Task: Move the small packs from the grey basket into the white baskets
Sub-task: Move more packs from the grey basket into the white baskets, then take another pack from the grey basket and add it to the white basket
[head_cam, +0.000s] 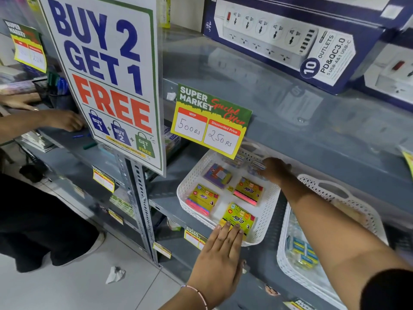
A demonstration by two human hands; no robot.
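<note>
Nearest us, our left hand (220,249) lies flat and spread, fingertips pressing the near yellow flat plastic-wrapped pack (238,217) at the front rim of the white perforated plastic basket (267,222) on the grey metal shelf (169,191). It grips nothing. Two more yellow packs (248,190) and a purple one (218,174) lie flat, apart from each other, on that basket's floor. To the right a second white lattice basket (288,265) holds blue-and-yellow packs (301,249). Farther back, our right hand (274,170) reaches the first basket's far end, fingers curled at a small striped pack (257,164); we cannot tell whether it is gripped. No grey basket shows. We judge these packs light, fairly stiff, film-slick: pinch them by opposite edges.
</note>
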